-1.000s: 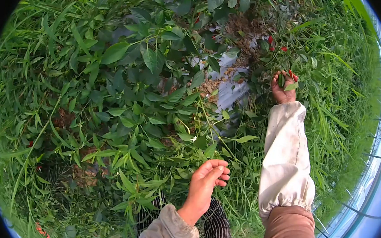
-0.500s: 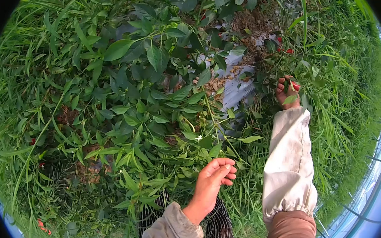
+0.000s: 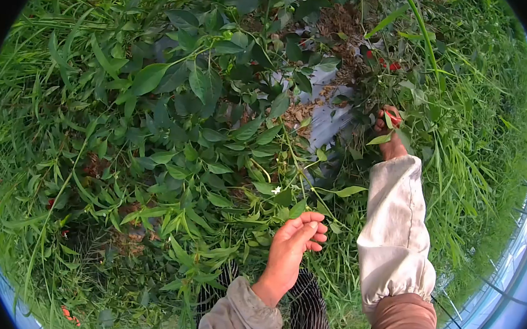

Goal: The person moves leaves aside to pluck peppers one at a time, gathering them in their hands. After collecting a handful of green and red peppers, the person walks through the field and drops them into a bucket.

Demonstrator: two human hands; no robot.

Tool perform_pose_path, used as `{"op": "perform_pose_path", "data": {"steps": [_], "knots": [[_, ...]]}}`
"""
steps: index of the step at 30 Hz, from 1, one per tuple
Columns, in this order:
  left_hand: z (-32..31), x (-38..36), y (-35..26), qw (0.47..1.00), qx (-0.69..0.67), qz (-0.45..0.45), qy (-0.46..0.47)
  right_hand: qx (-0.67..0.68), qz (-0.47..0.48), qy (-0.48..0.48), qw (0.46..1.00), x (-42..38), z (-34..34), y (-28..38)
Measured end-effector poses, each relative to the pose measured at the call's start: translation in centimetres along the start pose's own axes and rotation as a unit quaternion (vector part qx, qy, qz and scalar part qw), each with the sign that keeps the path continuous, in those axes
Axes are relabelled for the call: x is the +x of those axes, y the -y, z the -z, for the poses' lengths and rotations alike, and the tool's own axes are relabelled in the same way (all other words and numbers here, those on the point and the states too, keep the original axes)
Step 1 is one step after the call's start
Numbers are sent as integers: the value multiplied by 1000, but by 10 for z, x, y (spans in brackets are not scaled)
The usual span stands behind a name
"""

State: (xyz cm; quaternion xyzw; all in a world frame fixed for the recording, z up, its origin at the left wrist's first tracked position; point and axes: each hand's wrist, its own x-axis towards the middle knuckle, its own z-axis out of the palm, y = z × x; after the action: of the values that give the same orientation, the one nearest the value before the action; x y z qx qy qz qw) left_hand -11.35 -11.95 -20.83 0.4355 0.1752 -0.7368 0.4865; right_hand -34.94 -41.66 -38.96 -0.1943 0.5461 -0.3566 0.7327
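My right hand (image 3: 389, 133) reaches far forward into a leafy chilli plant (image 3: 219, 98), fingers curled around small red chillies (image 3: 394, 117) and partly hidden by leaves. More red chillies (image 3: 387, 64) hang on the plant just beyond it. My left hand (image 3: 292, 240) hovers lower and nearer, palm up with fingers loosely curled, holding nothing and brushing the green leaves in front of it. A pale sleeve cover (image 3: 396, 226) wraps my right forearm.
Dense green plants and long grass (image 3: 479, 139) fill the ground. A strip of grey plastic mulch (image 3: 324, 116) with dry soil (image 3: 344, 27) shows between the plants. A dark mesh basket (image 3: 307, 306) sits below my left hand. A greenhouse edge (image 3: 520, 206) curves at right.
My right hand has drawn back slightly toward me, still closed on the red chillies. My left hand has stayed nearly still, with fingers a little more spread.
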Motion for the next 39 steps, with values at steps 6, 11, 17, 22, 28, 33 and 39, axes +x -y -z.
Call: {"op": "perform_pose_path", "data": {"steps": [6, 11, 17, 22, 28, 33, 39], "knots": [[-12, 1, -4, 999, 16, -15, 41, -144, 63, -130, 979, -10, 15, -38], [-13, 2, -4, 998, 37, -26, 39, -372, 239, -113, 890, -6, 0, -43], [-13, 0, 2, 998, 33, -27, 38, -343, 248, -160, 892, -36, -49, -35], [-13, 0, 2, 999, 26, -26, 32, 39, 143, -232, 961, -25, -85, -12], [-8, -1, -2, 999, 12, -29, 22, -17, 78, -245, 966, -21, -105, -17], [-3, 0, -11, 999, 1, -34, 10, -44, -153, 35, 987, -53, -136, -50], [4, -1, -14, 999, -11, -32, 4, -92, -99, -59, 989, 48, -158, -107]]}}
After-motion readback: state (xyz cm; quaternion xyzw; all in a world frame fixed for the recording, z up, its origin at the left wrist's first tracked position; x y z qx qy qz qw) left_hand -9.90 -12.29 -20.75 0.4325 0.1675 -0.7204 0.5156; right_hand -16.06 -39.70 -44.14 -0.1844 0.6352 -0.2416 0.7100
